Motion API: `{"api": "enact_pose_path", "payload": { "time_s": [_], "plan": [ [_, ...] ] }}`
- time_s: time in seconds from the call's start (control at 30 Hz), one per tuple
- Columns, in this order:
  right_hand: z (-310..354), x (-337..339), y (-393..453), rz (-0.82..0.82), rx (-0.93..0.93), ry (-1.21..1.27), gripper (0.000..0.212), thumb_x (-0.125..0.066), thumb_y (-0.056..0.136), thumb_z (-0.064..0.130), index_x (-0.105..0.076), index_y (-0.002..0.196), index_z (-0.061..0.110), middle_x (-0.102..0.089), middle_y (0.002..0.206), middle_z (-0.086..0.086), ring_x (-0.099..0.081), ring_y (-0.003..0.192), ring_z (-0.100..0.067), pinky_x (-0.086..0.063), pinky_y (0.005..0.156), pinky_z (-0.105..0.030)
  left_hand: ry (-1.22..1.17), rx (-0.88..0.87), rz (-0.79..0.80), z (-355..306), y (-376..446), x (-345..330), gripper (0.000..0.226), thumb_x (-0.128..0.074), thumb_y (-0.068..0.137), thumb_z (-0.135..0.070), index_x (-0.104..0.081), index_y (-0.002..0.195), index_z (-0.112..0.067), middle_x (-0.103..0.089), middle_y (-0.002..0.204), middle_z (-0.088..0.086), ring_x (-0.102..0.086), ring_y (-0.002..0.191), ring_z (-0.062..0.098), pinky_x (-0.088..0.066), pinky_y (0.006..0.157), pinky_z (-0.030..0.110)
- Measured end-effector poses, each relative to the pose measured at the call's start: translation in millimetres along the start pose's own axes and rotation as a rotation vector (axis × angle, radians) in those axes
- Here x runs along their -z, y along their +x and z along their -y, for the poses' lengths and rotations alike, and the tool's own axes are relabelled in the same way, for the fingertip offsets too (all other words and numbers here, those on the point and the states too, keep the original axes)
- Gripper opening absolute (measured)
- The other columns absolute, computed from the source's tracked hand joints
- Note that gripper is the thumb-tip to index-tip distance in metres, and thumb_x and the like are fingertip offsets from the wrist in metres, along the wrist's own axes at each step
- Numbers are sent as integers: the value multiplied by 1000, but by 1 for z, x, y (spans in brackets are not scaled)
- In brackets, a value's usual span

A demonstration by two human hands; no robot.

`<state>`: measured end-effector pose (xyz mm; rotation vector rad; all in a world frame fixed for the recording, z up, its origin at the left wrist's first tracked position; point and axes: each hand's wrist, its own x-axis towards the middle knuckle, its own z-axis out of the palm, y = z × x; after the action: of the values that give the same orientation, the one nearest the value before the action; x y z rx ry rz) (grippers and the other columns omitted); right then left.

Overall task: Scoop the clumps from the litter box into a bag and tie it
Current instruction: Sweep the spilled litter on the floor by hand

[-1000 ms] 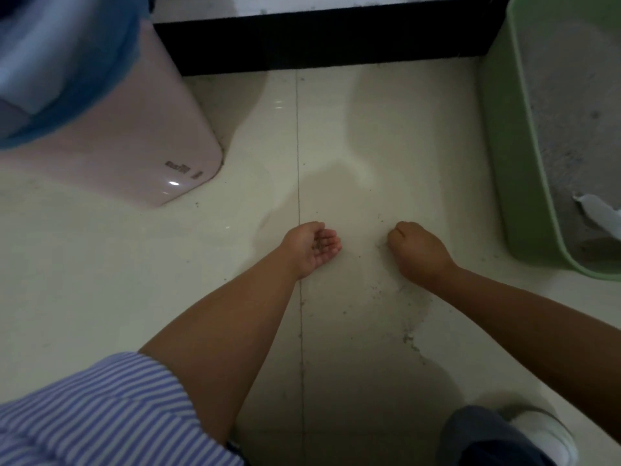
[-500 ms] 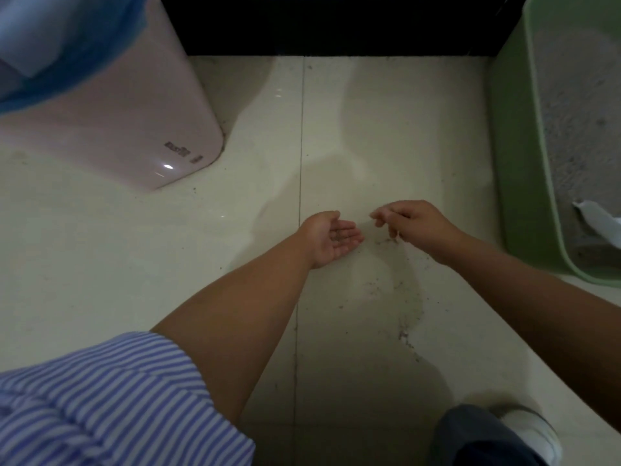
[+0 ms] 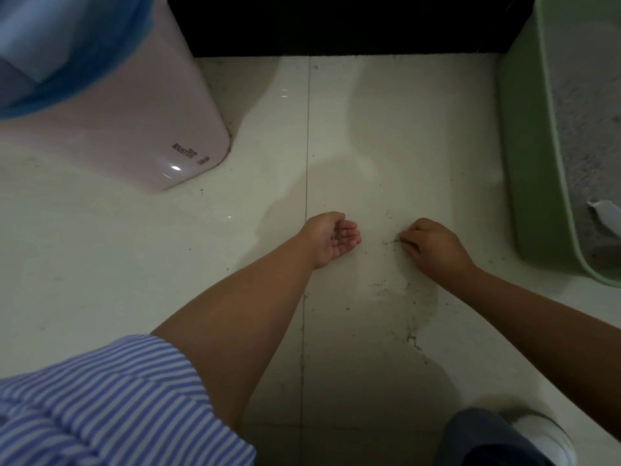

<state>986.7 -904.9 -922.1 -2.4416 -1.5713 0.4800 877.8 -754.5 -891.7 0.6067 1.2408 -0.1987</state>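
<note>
The person is crouched low over the pale tiled floor (image 3: 386, 129), both bare forearms reaching down to it. The left hand (image 3: 331, 238) lies palm up just right of the grout line, its fingers (image 3: 349, 235) gently curved into a shallow cup, not closed; a small dark pinch of litter grains (image 3: 336, 235) sits in the hollow of the palm. The right hand (image 3: 433, 247) is knuckles up a little to the right, apart from the left, with its fingers curled under and the tips down on the tile, touching a thin smear of scattered litter (image 3: 391, 242). Whether those fingertips actually have grains pinched between them I cannot tell; they are tucked out of sight beneath the hand.

More loose grains (image 3: 411, 338) are strewn on the tile nearer the person, between the two forearms.

The green litter box (image 3: 531, 169) stands on the floor at the right edge, well apart from the hands, with grey litter (image 3: 591, 122) inside it. A pale scoop (image 3: 605, 215) lies in the litter at the near end, only partly in view. At the upper left stands a pink bin (image 3: 141, 112) with a blue bag (image 3: 67, 68) lining its mouth. A dark baseboard (image 3: 336, 25) runs along the far side. A blue-striped sleeve (image 3: 100, 405) covers the left upper arm, and a white shoe (image 3: 544, 438) shows at the bottom right.
</note>
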Motion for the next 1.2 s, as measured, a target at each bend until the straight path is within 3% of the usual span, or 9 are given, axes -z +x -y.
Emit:
{"api": "enact_pose_path", "payload": {
  "time_s": [0.23,0.43,0.63,0.7,0.8,0.9,1.0,1.1,1.2],
  "plan": [
    [-1,2,2,9,50,-16,3,-69,54,1,-66,52,0,-60,51,-13,-59,39,-26,-46,40,-16,-20,-3,3,2,-1,3,38,-36,100,-17,-52,68,-2,-57,36,2,-53,62,17,-47,39,14],
    [3,-4,3,124,-73,-173,39,-84,27,-10,-56,53,0,-53,51,-13,-50,37,-24,-18,41,-16,-38,4,-5,3,0,3,38,-36,100,-16,-52,69,0,-58,54,8,-53,63,18,-47,39,14],
    [-3,-5,5,-5,96,-269,18,-56,58,2,-42,69,3,-53,51,-10,-51,37,-20,-16,45,-17,-43,6,-9,3,-1,4,37,-36,100,-16,-52,70,0,-56,62,10,-53,64,18,-48,39,14],
    [-1,-7,3,64,30,-214,28,-72,44,-11,-53,62,-2,-55,55,-16,-54,42,-27,-21,45,-19,-47,6,-6,3,0,5,37,-35,100,-16,-52,71,0,-55,64,10,-53,64,19,-48,39,14],
    [1,-4,8,56,-240,75,12,-51,77,-14,-54,80,-3,-51,82,-20,-53,75,-30,-30,61,-30,-65,7,-3,3,2,6,38,-36,100,-16,-52,70,0,-59,52,8,-59,54,18,-48,38,14],
    [1,8,13,25,-467,324,14,-38,92,-1,-47,83,5,-42,87,-11,-39,81,-20,-26,65,-26,-81,15,-6,3,4,5,39,-35,101,-18,-51,69,0,-58,60,10,-59,55,18,-48,39,15],
    [9,22,14,-7,-526,608,15,-40,94,1,-49,83,7,-48,76,-7,-46,74,-17,-28,51,-23,-80,40,26,3,2,0,40,-33,101,-20,-51,72,0,-52,73,12,-53,66,20,-50,55,23],
    [17,32,12,138,-474,808,20,-42,94,-2,-57,91,11,-53,70,3,-55,53,5,-37,46,-2,-56,89,96,3,-1,-8,42,-31,102,-23,-52,75,2,-54,75,15,-54,69,22,-49,60,25],
    [6,42,8,73,-528,679,23,-44,93,0,-64,103,7,-63,88,-6,-61,80,-18,-44,60,-4,-24,115,154,4,-1,-10,43,-30,102,-21,-53,74,2,-63,55,14,-57,64,20,-52,45,20]
  ]
}}
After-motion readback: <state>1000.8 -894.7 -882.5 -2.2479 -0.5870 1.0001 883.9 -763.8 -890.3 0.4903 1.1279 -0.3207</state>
